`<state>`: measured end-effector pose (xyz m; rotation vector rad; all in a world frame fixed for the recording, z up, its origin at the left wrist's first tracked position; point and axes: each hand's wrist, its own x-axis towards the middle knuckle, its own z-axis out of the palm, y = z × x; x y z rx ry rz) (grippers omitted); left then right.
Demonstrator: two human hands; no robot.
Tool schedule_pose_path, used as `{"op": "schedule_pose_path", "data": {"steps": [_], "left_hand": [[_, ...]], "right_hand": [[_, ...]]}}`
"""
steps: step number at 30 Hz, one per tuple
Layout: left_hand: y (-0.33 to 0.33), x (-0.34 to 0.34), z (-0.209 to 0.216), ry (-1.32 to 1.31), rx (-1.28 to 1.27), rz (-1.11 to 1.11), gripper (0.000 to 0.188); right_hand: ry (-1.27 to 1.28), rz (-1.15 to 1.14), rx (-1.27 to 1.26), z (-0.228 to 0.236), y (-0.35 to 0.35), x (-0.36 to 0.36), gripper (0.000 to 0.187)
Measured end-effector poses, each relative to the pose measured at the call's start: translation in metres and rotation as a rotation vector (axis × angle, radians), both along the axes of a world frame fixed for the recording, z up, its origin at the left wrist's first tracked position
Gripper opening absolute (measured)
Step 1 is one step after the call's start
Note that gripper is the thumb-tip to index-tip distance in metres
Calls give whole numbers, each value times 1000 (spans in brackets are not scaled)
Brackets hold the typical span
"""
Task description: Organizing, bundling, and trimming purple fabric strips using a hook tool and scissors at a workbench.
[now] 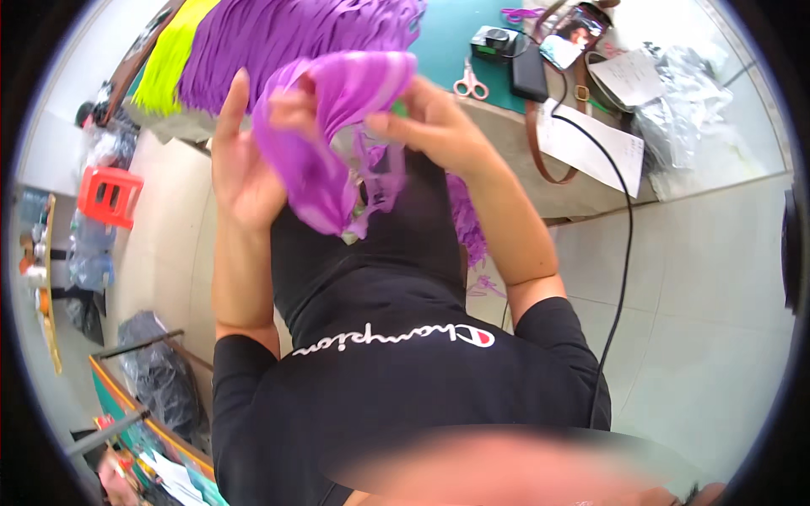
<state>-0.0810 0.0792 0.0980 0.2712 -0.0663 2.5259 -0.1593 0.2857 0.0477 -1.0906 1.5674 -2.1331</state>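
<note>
A thin, glossy purple fabric piece (333,126) with narrow strap-like edges hangs between my two hands, gathered into folds and partly blurred. My left hand (253,169) is at its left side, thumb upright and apart, with the other fingers reaching in behind the cloth. My right hand (434,126) pinches the cloth's right edge between bent fingers. A bit of green shows beside those fingers; what it is I cannot make out. Just beyond my hands, a heap of similar purple pieces (295,34) lies on the table, with lime-green pieces (173,55) to its left.
Pink-handled scissors (471,83), a small black camera (495,40), a black power bank (529,74) and a phone (578,35) lie on the green-topped table. Papers (595,152) and clear plastic bags (683,101) are farther right. A black cable (629,219) hangs down. A red stool (110,196) stands left.
</note>
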Motion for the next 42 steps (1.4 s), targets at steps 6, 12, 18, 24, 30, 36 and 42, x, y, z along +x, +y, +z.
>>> {"op": "schedule_pose_path", "data": {"steps": [6,12,18,24,30,36,42], "left_hand": [[39,35,-57,-105,-114,-23,64],[41,42,-81,115,-744,513,46],[61,57,-74,530,-630,711,62],[75,53,-104,-19,0,-15,72],[79,61,-113,-92,-476,90,54],[85,69,-102,-6,-670,284,56],[67,76,-109,292,-579,276,71]], "right_hand": [[-292,182,97,-5,29,36,27],[-221,-126,115,6,54,54,9],[12,-370,163,29,71,77,12],[146,-458,426,12,74,79,16],[124,-454,494,-6,78,88,17],[53,-566,520,-18,88,89,19],[-72,-576,549,-26,94,86,21]]}}
